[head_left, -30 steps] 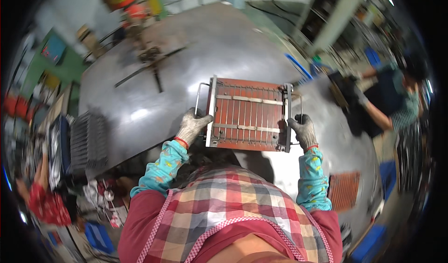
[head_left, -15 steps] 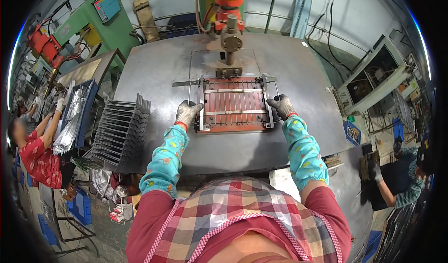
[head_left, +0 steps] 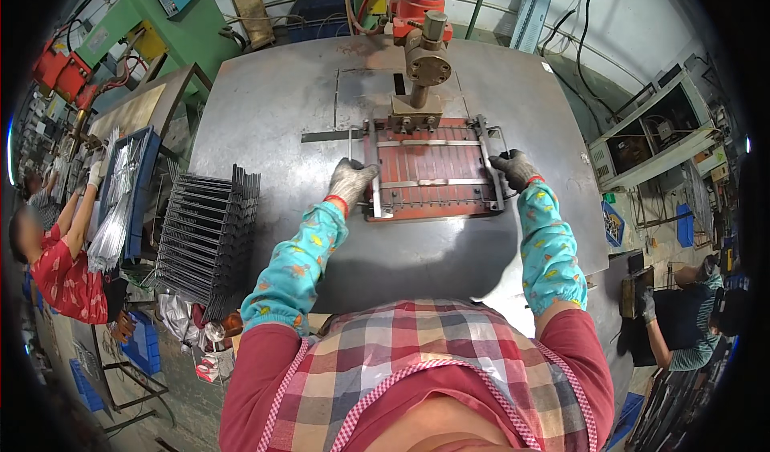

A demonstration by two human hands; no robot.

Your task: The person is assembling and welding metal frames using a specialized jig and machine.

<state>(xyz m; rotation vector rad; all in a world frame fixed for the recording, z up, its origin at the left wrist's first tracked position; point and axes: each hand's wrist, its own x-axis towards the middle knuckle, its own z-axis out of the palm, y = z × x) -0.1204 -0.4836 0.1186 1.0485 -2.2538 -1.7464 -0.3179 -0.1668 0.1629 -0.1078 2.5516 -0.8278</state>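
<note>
A flat jig with a reddish-brown plate [head_left: 433, 167] and metal bars lies on the steel table, with thin rods across it. At its left side, my left hand [head_left: 350, 182], in a grey-white glove, is closed around the frame beside a wire handle. My right hand [head_left: 516, 170], in a dark-palmed glove, grips the opposite side by the other handle; its fingers are partly hidden. Above the jig's far edge hangs a machine head [head_left: 427, 63] with a metal block at its lower end. Whether the block touches the jig, I cannot tell.
Stacked wire racks [head_left: 204, 235] stand at the table's left edge. Farther left, a person in red reaches beside a blue tray [head_left: 143, 183] of metal rods. A person at right handles a dark block [head_left: 636, 293]. A grey cabinet [head_left: 654, 131] stands right of the steel table [head_left: 277, 99].
The camera view has shifted. Both hands have moved the jig slightly right and away from me, so its far edge sits farther under the machine head. Both hands keep their grip.
</note>
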